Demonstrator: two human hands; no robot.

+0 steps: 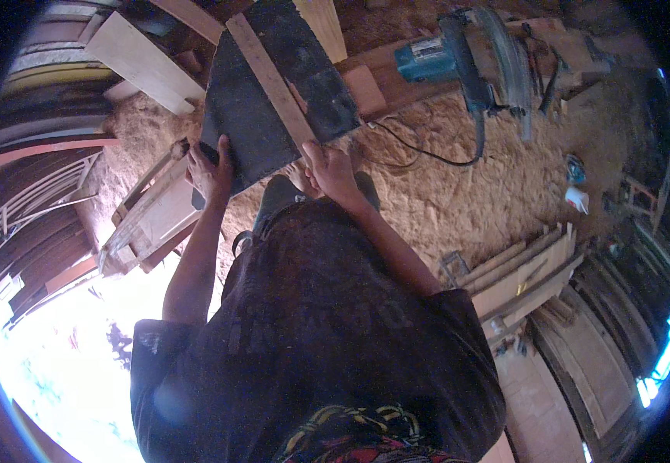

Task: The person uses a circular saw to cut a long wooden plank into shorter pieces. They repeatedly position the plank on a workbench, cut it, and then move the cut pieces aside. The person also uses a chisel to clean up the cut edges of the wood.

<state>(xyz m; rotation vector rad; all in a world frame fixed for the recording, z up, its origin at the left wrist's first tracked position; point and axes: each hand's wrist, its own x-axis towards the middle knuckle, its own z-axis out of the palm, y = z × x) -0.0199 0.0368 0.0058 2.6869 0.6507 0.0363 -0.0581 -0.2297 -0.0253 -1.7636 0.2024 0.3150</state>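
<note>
A flat black board [242,116] lies in front of my body at the top of the view, with a narrow wooden strip [269,77] running slantwise across it. My right hand [330,171] is closed round the near end of the strip, at the board's near edge. At the board's near left corner, my left hand [210,168] grips the edge with its thumb on top; its other fingers are partly hidden.
A teal power saw [431,60] rests on a plank to the right, its black cord [428,154] trailing over the sawdust-covered ground [443,193]. Pale boards [146,62] lie at the far left. Stacked timber [528,270] stands at the right, beside wooden panels [582,355].
</note>
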